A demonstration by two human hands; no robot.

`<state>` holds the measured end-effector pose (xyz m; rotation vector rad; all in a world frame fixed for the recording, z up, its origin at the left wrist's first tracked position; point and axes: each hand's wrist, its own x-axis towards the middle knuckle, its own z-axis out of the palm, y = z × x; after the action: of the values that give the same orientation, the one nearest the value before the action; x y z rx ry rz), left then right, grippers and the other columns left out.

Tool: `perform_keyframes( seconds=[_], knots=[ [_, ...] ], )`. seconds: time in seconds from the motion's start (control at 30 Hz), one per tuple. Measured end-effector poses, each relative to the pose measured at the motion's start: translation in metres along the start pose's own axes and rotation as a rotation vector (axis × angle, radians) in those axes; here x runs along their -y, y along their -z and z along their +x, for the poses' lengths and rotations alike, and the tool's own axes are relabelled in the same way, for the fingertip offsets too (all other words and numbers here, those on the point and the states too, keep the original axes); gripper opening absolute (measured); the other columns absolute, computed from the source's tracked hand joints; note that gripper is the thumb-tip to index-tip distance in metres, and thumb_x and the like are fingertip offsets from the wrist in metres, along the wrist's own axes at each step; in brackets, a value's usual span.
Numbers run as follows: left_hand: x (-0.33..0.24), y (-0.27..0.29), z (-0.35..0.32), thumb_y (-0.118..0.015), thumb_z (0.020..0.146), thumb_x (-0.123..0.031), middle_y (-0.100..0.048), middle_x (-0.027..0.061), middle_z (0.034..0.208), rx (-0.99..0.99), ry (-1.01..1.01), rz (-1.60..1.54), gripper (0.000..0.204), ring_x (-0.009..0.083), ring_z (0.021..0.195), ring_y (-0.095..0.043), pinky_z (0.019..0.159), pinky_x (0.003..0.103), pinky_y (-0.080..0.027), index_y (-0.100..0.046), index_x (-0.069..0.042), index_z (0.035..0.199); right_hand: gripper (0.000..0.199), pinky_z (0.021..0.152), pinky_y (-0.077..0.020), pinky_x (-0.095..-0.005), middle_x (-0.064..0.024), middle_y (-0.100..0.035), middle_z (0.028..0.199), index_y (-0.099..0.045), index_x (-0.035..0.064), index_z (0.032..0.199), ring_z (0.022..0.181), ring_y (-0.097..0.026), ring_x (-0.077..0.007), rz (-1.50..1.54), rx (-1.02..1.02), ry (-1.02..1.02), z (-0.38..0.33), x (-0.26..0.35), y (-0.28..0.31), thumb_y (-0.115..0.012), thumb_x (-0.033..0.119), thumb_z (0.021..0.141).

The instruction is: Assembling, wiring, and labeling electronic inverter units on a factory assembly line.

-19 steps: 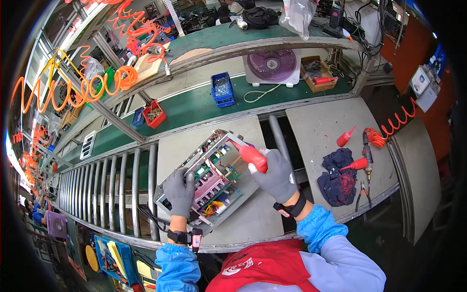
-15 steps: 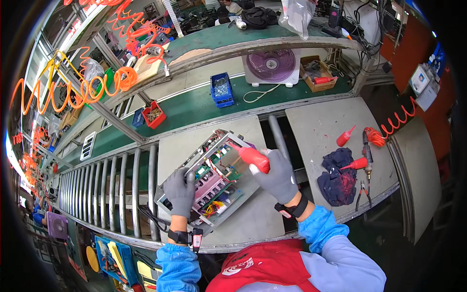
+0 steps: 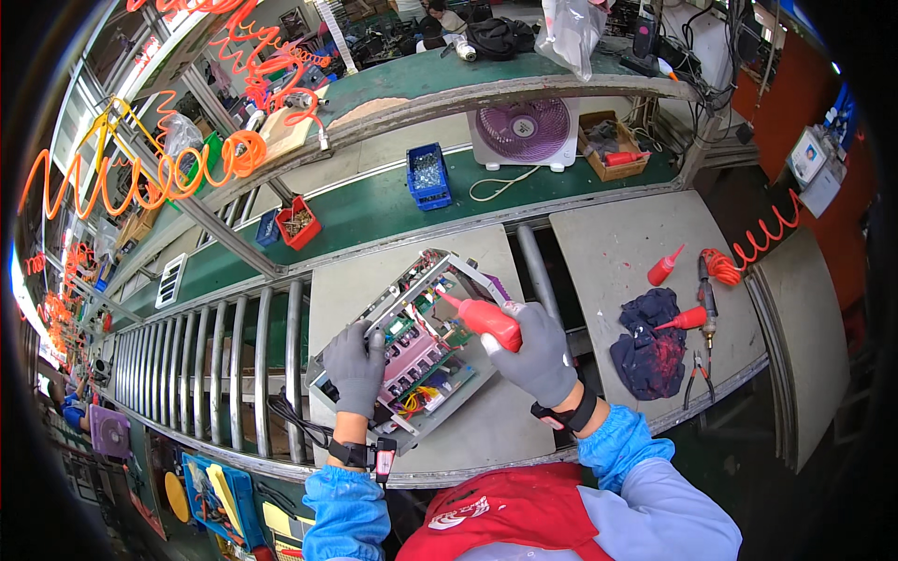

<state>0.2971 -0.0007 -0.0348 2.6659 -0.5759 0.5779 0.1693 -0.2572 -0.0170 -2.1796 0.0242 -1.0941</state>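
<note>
Comparing with the pictures from half a second earlier, very little has changed: the right hand has only shifted the red squeeze bottle slightly, and its nozzle stays pointed down-left over the upper middle of the open electronics chassis. This suggests that the hand is working steadily at one spot of the boards and is not moving to a new place.

The right grip, in a grey glove, is closed around the body of the bottle, which lies just above the chassis; I cannot tell if the tip touches the board. The left hand, also gloved, is closed on the lower left edge of the chassis and holds it steady, with the fingers resting over the rim.

The chassis lies tilted on the grey counter, directly in front of the person, between both hands. To the right, well apart, two more red bottles lie near a dark blue cloth and a pair of pliers. Behind, a small purple fan stands beside the green conveyor belt.
</note>
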Motion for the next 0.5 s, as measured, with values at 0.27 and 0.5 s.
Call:
perform_keyframes(
  seconds=[0.27,0.5],
  knots=[
    [-0.0084,0.0016,0.0018,-0.060,0.089,-0.033,-0.067,0.0091,0.090,0.026,0.016,-0.007,0.026,0.0296,0.088,-0.063,0.081,0.043,-0.045,-0.066,-0.013,0.104,0.041,0.066,-0.0525,-0.0415,-0.0158,-0.062,0.087,-0.060,0.0004,0.102,0.076,-0.064,-0.0348,-0.038,-0.042,0.007,0.0005,-0.0053,0.0011,-0.078,0.015,0.069],
    [-0.0100,0.0008,0.0013,-0.060,0.089,-0.034,-0.067,0.0100,0.091,0.016,0.019,-0.017,0.027,0.0300,0.088,-0.063,0.082,0.043,-0.045,-0.066,-0.012,0.104,0.039,0.062,-0.0515,-0.0417,-0.0141,-0.062,0.084,-0.060,0.0028,0.099,0.071,-0.063,-0.0337,-0.041,-0.067,0.031,0.0014,-0.0092,0.0008,-0.079,0.017,0.068]
  ],
)
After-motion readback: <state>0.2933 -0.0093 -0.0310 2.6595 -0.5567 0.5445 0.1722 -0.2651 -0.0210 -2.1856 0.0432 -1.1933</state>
